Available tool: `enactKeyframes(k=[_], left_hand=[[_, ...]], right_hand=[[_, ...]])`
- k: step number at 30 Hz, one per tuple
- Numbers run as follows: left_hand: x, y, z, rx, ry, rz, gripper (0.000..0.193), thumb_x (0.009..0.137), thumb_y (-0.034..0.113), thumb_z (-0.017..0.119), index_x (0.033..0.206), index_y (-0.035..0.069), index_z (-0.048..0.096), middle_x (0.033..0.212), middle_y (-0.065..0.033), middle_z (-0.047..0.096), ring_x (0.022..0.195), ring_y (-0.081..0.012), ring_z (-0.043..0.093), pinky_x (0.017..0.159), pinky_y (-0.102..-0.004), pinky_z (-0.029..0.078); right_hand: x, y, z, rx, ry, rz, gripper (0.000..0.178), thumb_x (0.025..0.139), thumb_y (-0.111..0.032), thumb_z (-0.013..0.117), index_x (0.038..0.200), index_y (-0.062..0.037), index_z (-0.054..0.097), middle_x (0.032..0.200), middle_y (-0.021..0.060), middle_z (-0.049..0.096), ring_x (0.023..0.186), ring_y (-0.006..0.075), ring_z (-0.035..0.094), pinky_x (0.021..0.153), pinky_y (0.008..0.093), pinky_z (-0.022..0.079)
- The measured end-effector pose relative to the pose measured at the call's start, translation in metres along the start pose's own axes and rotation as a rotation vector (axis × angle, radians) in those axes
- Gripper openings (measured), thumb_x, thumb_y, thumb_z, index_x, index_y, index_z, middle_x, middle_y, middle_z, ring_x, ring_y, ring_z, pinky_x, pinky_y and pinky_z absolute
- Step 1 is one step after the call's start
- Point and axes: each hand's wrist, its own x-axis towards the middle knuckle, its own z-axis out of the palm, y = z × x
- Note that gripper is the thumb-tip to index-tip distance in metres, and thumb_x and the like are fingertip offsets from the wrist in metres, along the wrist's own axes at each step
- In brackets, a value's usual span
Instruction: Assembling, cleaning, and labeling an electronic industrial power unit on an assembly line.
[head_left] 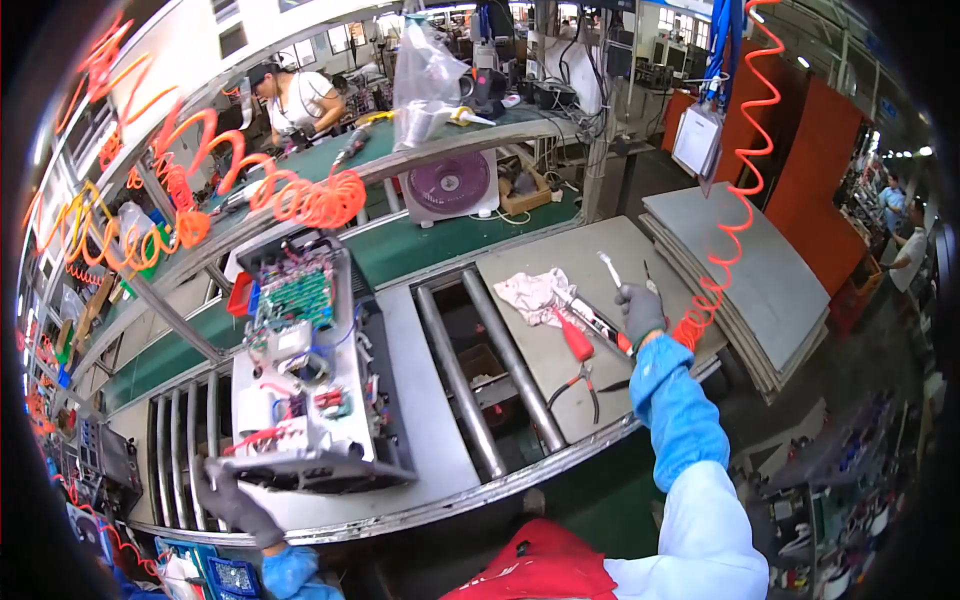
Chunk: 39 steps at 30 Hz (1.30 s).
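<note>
My right hand (641, 311), in a grey glove, is closed around a slim white brush-like tool (607, 268) above the grey board at the right. Beside it lie an air screwdriver (595, 322), a red-handled tool (575, 342), a crumpled pinkish rag (532, 294) and pliers (578, 390). My left hand (240, 508), also gloved, is by the near left corner of an open metal chassis (385, 400); its fingers are blurred, so their grip is unclear. A green circuit board (300, 297), wires and other parts sit in the chassis.
Metal rollers (512, 362) separate the chassis from the tool board. Red coiled hoses (320, 198) hang at the left and one at the right. Grey sheets (745, 270) are stacked at the right. A purple fan (449, 183) stands under the shelf; a co-worker (300, 103) is beyond.
</note>
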Motion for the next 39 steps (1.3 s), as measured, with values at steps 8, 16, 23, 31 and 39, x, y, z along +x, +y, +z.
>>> enactKeyframes(k=[8, 16, 23, 31, 39], left_hand=[[0.035, 0.008, 0.009, 0.08, -0.131, -0.2, 0.027, 0.094, 0.028, 0.058, 0.099, 0.002, 0.062, 0.091, -0.0036, 0.055, 0.083, -0.0154, 0.052, 0.077, -0.0314, 0.046], [-0.01, 0.041, 0.039, 0.345, -0.111, -0.017, 0.036, 0.097, 0.03, 0.054, 0.103, -0.004, 0.064, 0.099, -0.0094, 0.06, 0.096, -0.0184, 0.055, 0.09, -0.0325, 0.043], [-0.034, 0.06, 0.066, 0.303, -0.047, -0.005, 0.033, 0.097, 0.025, 0.051, 0.1, -0.005, 0.063, 0.096, -0.0082, 0.057, 0.087, -0.0172, 0.051, 0.081, -0.0303, 0.042], [-0.041, 0.061, 0.084, 0.172, 0.004, -0.068, 0.023, 0.096, 0.02, 0.052, 0.091, 0.0, 0.062, 0.078, 0.0039, 0.042, 0.063, -0.0057, 0.031, 0.054, -0.0232, 0.028], [-0.025, 0.041, 0.045, 0.058, -0.072, -0.082, 0.018, 0.088, 0.017, 0.056, 0.086, 0.0, 0.061, 0.077, -0.0008, 0.053, 0.073, -0.0122, 0.046, 0.069, -0.0297, 0.04]], right_hand=[[0.276, 0.005, 0.0, 0.07, 0.204, 0.025, 0.023, 0.082, -0.022, 0.062, 0.075, -0.001, 0.066, 0.06, 0.0033, 0.057, 0.051, 0.0158, 0.049, 0.05, 0.0324, 0.038], [0.342, -0.019, 0.019, 0.217, 0.187, 0.053, 0.02, 0.088, -0.021, 0.064, 0.082, -0.0014, 0.066, 0.07, 0.0064, 0.064, 0.056, 0.0135, 0.051, 0.054, 0.0305, 0.04], [0.357, -0.024, 0.034, 0.273, 0.26, 0.135, 0.016, 0.088, -0.018, 0.067, 0.088, -0.0016, 0.067, 0.074, 0.0065, 0.066, 0.056, 0.0125, 0.054, 0.05, 0.0285, 0.041], [0.355, -0.012, 0.02, 0.261, 0.217, 0.01, 0.013, 0.083, -0.014, 0.063, 0.072, -0.0078, 0.059, 0.062, 0.0035, 0.056, 0.047, 0.0112, 0.043, 0.044, 0.0295, 0.031], [0.315, 0.006, 0.017, -0.06, 0.193, -0.014, 0.022, 0.084, -0.023, 0.063, 0.07, -0.0065, 0.065, 0.063, 0.0058, 0.06, 0.054, 0.016, 0.054, 0.05, 0.035, 0.04]])
